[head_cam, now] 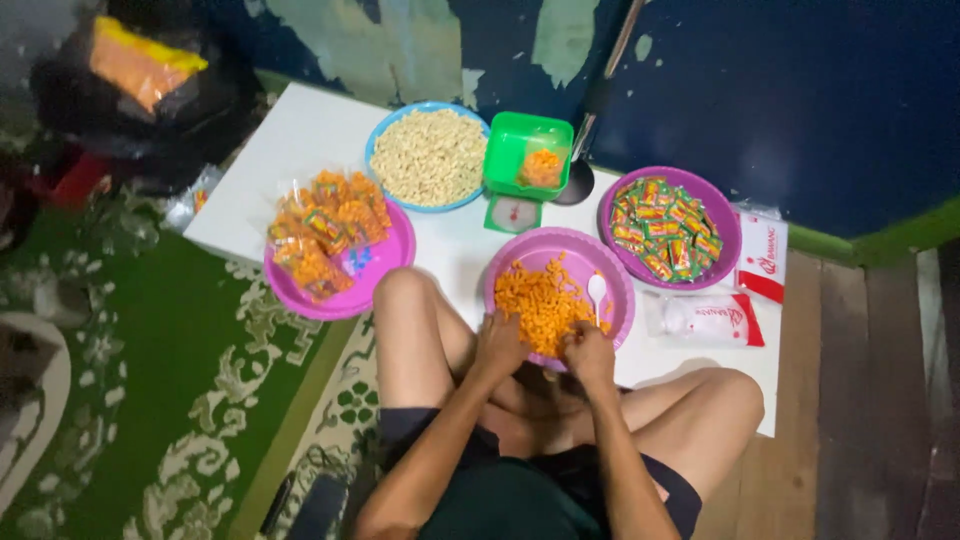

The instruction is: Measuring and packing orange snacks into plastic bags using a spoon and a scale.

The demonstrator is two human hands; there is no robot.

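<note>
I sit cross-legged at a low white table. A purple bowl of orange snack pieces stands right in front of me, with a white spoon lying in it. My left hand and my right hand rest close together at the bowl's near rim, fingers curled. What they grip is hidden, and a small clear bag may be between them. Beyond the bowl a green kitchen scale carries a small bag of orange snack.
A purple plate of filled snack bags lies at left, a blue bowl of pale pieces behind it. Another purple bowl holds small sachets at right, beside white and red packets. A green patterned carpet covers the floor.
</note>
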